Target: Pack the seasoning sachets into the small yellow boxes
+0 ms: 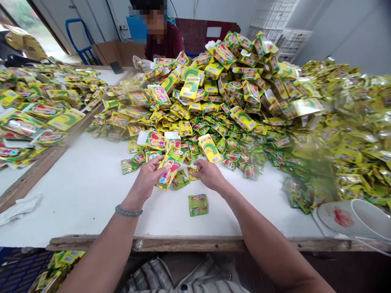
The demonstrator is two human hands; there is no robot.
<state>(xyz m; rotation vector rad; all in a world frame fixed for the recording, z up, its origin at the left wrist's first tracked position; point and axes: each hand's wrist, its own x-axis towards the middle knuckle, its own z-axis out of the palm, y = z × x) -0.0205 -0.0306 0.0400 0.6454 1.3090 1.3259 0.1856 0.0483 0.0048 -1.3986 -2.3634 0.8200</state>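
My left hand (149, 177) is closed around a yellow and green candy box (166, 173), held tilted above the white table. A green sachet (176, 153) shows at the box's upper end. To the right, my right hand (208, 173) pinches a small yellow sachet (193, 173) by its edge. Just below the box lies a green sachet (181, 180), and another flat green sachet (198, 204) rests nearer the table's front edge. Beyond my right hand an open yellow box (209, 148) leans on the heap of sachets.
A tall pile of yellow boxes (214, 81) stands ahead, with yellow sachets (360, 122) heaped at right. A white mug (356, 217) sits at front right. Wooden strips (39, 162) edge the table. Across it is a person (165, 40) with a gloved hand (145, 64).
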